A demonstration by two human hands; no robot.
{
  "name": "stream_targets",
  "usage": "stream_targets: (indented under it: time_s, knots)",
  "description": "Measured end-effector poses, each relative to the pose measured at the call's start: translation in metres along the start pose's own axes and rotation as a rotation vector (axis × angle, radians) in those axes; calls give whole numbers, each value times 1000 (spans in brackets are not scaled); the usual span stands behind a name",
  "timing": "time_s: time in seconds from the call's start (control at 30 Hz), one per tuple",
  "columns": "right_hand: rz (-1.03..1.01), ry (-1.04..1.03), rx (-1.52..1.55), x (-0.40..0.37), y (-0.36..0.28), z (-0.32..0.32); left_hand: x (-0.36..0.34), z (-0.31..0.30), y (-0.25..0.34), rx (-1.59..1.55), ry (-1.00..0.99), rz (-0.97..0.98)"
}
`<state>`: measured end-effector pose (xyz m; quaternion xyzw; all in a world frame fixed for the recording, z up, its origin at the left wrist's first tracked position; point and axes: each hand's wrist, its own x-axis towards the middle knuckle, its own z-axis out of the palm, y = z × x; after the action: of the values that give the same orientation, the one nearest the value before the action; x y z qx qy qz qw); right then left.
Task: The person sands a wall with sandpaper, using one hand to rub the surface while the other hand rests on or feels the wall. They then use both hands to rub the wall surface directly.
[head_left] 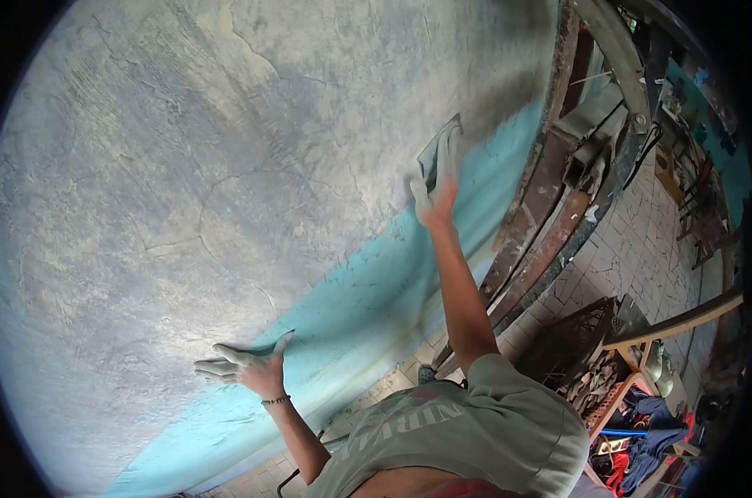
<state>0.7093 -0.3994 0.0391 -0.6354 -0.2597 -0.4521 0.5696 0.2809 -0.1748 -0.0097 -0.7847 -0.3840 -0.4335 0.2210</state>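
A large surface (218,166), rough and grey with cracks over most of it and turquoise (343,307) along the lower band, fills the view in front of me. My left hand (258,371) rests on it near the turquoise edge, fingers spread, dusted whitish, with a dark bracelet at the wrist. Higher and to the right, my right hand (439,199) grips a folded grey sheet that looks like sandpaper (430,159), pressed to the grey area. Pale dust coats those fingers too. The sheet's face against the surface is hidden.
A worn brown frame (529,241) borders the surface on the right. Beyond lies a tiled floor (633,232) with chairs (703,228). At lower right, a wooden shelf (616,398) holds clothes (654,440) and clutter.
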Motion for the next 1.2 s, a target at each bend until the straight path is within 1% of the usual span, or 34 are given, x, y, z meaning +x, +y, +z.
stream_targets:
  time_s: [0.03,0.13,0.17,0.27,0.3,0.33,0.37,0.47,0.57,0.67,0.73,0.8,0.87,0.9,0.93,1.0,1.03,1.07,1.1,1.17,1.2]
  knots:
    - [-89,-45,-22,-6,1,-4,-1,1,0,8,-13,-5]
    - [561,122,230,7,16,1,-5,-5,-1,29,-45,4]
    - [420,51,146,7,15,0,-1,-3,1,32,-35,6]
    - [-137,15,40,11,-5,-1,-2,-2,1,19,-34,-5]
    - [137,86,182,5,13,5,-3,0,1,-3,-48,-33]
    - [416,157,317,-4,44,17,-7,-3,-2,11,-51,-15]
    - [690,233,452,-10,62,23,-7,-4,-2,22,-47,-1]
    - [-67,23,0,6,12,2,1,-3,3,25,-32,-5]
    - [533,307,414,9,43,16,-2,-5,3,1,-53,-26]
    - [131,45,106,-3,38,9,-1,-6,4,-33,-25,-31]
    - [300,191,301,9,55,22,3,0,10,-38,1,-23]
    - [517,314,466,-12,75,24,1,-2,4,-9,-18,8]
    - [387,162,345,-16,73,19,-2,-3,4,-1,-72,-39]
    - [128,82,171,-6,38,5,-3,-2,3,-3,-83,-49]
    - [-127,-2,-7,-1,18,-4,-5,-2,3,-4,-101,-58]
    - [254,99,53,-6,53,3,-1,-2,4,1,-67,-27]
    - [445,151,79,-7,56,2,-2,-4,3,2,-51,-11]
    - [459,157,190,-12,56,2,-4,-5,2,7,-46,4]
    - [464,169,307,-9,38,5,-3,-3,2,10,-29,17]
    - [229,122,308,-16,16,8,-7,2,1,15,-26,1]
    - [201,85,292,-26,2,7,-8,2,1,21,-26,3]
